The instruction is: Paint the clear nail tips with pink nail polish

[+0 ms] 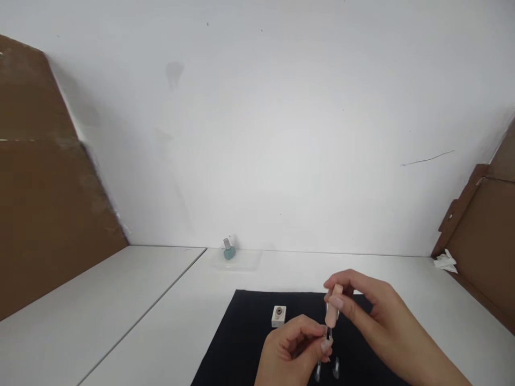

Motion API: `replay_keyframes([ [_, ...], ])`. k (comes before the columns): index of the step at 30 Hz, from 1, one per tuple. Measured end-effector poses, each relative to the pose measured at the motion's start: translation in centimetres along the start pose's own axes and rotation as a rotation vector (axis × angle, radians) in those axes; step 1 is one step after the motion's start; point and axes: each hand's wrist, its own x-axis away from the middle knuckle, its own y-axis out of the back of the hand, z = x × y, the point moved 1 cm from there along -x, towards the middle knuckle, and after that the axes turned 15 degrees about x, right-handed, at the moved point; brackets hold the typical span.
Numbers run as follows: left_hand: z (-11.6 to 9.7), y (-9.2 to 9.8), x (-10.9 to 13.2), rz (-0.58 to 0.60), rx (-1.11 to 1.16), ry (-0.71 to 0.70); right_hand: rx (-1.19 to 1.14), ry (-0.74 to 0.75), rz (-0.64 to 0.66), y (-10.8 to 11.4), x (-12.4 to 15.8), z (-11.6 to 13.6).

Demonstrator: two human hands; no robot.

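Note:
My right hand is closed, pinching a small peach-coloured, stick-like piece between thumb and fingers. Just below that piece is a thin clear part, which my left hand pinches at thumb and forefinger. Whether the peach piece and the clear part are joined cannot be made out. Both hands are over a black mat. Two small clear, shiny pieces show below my left fingertips, one of them a clear piece on the mat.
Left of my hands, a small white block with a round metal-looking top is on the mat. A teal bottle-like object stands by a clear tray near the white wall. Brown cardboard panels flank the white table; crumpled white paper lies far right.

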Motion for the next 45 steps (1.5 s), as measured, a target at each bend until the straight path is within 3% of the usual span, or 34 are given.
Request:
replay_keyframes([
  [4, 0.03, 0.07, 0.05, 0.001, -0.004, -0.003, 0.037, -0.073, -0.14, -0.08, -0.11, -0.44],
  [10, 0.05, 0.17, 0.01, -0.015, 0.022, 0.028, -0.04, -0.003, 0.062, -0.12, 0.26, 0.25],
  [15, -0.02, 0.16, -0.19, -0.048, 0.034, 0.079, 0.037, -0.069, -0.153, 0.05, 0.04, -0.09],
  [21, 0.17, 0.17, -0.08, -0.03, -0.021, 0.018, -0.013, 0.031, 0.094, -0.14, 0.32, 0.46],
  [27, 0.52, 0.41, 0.05, -0.028, -0.102, 0.008, 0.047, -0.038, -0.094, -0.19, -0.03, 0.12],
  [33, 0.3, 0.39, 0.09, 0.029, -0.162, -0.051, 0.068, 0.041, 0.055, -0.41, 0.25, 0.18],
  [37, 0.43, 0.51, 0.14, 0.012, -0.126, -0.02, 0.087, -0.061, -0.125, -0.29, 0.21, -0.01],
  [43, 0.48, 0.45, -0.15, 0.008, 0.062, 0.108, -0.029, 0.039, 0.067, 0.07, 0.4, 0.22],
  [45, 0.31, 0.37, -0.24, 0.001, 0.107, 0.142, 0.016, 0.044, 0.034, 0.04, 0.32, 0.12],
])
